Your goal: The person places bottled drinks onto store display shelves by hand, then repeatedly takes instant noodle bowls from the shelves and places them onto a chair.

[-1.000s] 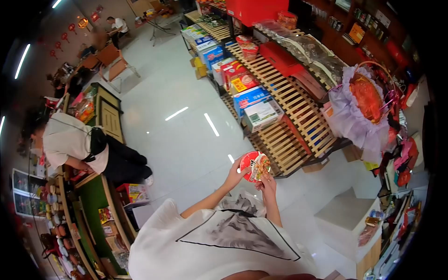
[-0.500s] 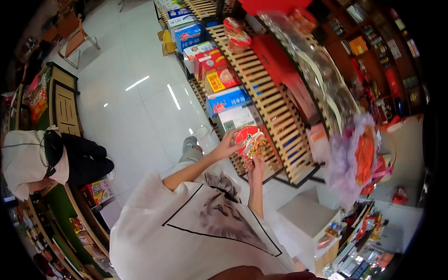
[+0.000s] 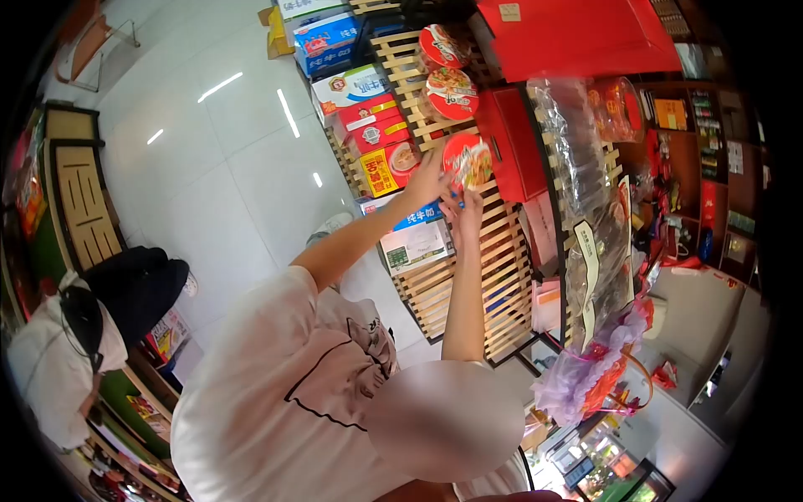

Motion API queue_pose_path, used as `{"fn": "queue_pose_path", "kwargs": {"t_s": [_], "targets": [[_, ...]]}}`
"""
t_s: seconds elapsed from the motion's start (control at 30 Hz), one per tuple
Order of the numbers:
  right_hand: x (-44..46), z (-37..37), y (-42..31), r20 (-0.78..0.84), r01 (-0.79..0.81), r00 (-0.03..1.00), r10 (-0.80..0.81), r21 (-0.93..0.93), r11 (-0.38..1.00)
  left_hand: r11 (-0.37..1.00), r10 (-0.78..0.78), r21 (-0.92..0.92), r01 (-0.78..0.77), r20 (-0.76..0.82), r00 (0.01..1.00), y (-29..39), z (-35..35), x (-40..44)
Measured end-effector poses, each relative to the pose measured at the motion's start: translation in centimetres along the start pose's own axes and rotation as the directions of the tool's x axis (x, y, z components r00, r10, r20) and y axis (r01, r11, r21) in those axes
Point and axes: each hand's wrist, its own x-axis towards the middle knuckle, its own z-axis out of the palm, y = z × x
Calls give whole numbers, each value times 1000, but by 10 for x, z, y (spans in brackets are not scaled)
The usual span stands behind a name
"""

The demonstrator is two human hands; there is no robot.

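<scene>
A bowl of instant noodles (image 3: pixel 467 161) with a red printed lid is between my two hands, over the slatted wooden shelf. My left hand (image 3: pixel 427 179) grips its left side with the fingers partly behind it. At its near edge, my right hand (image 3: pixel 464 214) is closed on the rim. Two similar noodle bowls stand on the slats just beyond: a nearer bowl (image 3: pixel 452 94) and a farther bowl (image 3: pixel 443 47). Whether the held bowl touches the slats I cannot tell.
Milk cartons, among them a blue box (image 3: pixel 326 42) and a red-yellow box (image 3: pixel 389 167), line the shelf's left side. A red box (image 3: pixel 514 142) lies right of the bowls. Purple wrapping (image 3: pixel 577 385) hangs at right. A person in a white top (image 3: pixel 50 368) is at left.
Both hands have moved forward with the noodle bowl, away from my body, toward the other two bowls. My view has shifted closer over the shelf.
</scene>
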Motion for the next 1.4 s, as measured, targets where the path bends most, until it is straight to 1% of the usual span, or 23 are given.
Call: {"fn": "queue_pose_path", "kwargs": {"t_s": [0.03, 0.07, 0.17, 0.23, 0.3, 0.33, 0.4, 0.43, 0.47, 0.5, 0.53, 0.57, 0.6, 0.67, 0.77, 0.83, 0.9, 1.03, 1.07, 1.17, 1.23, 1.3, 1.4], "targets": [[6, 8, -5, 34, 20, 999, -19, -26, 999, 992, 126, -8, -127, -98, 987, -8, 5, 10], [11, 11, -8, 80, 33, 996, -26, -85, 996, 981, 84, -167, -99, -92, 992, 9, -5, 11], [3, 4, -1, 42, 29, 999, -25, -101, 995, 999, -34, -35, 31, -88, 996, -41, 2, 13], [-12, -27, 18, 264, 89, 964, 21, -398, 913, 996, 65, -41, -73, -157, 985, -22, -15, -8], [-57, -66, 52, 171, 105, 984, -44, -370, 923, 983, -109, -146, 109, 6, 994, -13, -30, -43], [-81, -88, 76, 138, 132, 986, -91, -329, 935, 915, -316, -221, 336, 120, 941, -25, -34, -68], [-128, -158, 160, -22, 101, 993, -115, -335, 937, 978, -193, 128, 163, 282, 940, -13, -44, -112], [-181, -167, 151, -247, -142, 968, 34, -433, 890, 990, -141, 62, 127, 383, 913, -16, -41, -138], [-208, -197, 232, -495, -44, 866, 65, 53, 998, 948, -254, 296, 115, 491, 833, -41, -41, -161], [-240, -252, 336, -537, 53, 819, -203, -281, 958, 964, -249, 248, 100, 694, 675, -60, -38, -184], [-280, -274, 404, -822, -53, 565, 67, 45, 998, 974, -225, 195, 114, 861, 455, -79, -35, -207], [-341, -290, 457, -923, -235, 384, 33, -63, 970, 976, -188, 157, 150, 957, 219, -95, -32, -232], [-395, -278, 486, -968, -85, 118, 220, 211, 974, 830, -525, 535, 161, 845, -101, -55, -27, -239], [-474, -226, 472, -701, 461, -404, 587, 398, 793, 676, -720, 722, -149, 604, -343, -6, 3, -267], [-540, -172, 489, -421, 774, -387, 821, 335, 537, 860, -505, 389, -330, 740, -443, -24, 44, -303], [-563, -121, 517, -532, 424, -196, 824, 712, 560, 853, -417, 185, -487, 803, -425, -38, 74, -324], [-552, -87, 550, -557, 147, -34, 830, 819, 555, 817, -496, 230, -530, 750, -439, -47, 113, -339], [-503, -34, 560, -482, 120, 233, 844, 876, 467, 576, -695, 324, -751, 677, -241, -35, 176, -394], [-480, -27, 570, -497, 130, 210, 842, 868, 479, 483, -734, 354, -801, 663, -150, -29, 188, -415], [-447, -16, 582, -511, 178, 164, 844, 857, 484, 509, -725, 197, -838, 622, -294, -33, 216, -481], [-446, -12, 585, -498, 258, 155, 853, 854, 451, 697, -512, -64, -714, 653, -558, -30, 222, -533], [-457, -8, 590, -471, 365, 141, 871, 842, 397, 744, -420, -210, -634, 591, -689, -37, 229, -582], [-484, -7, 607, -413, 589, 115, 904, 761, 273, 756, -430, -246, -607, 513, -743, -5, 231, -651]]}}
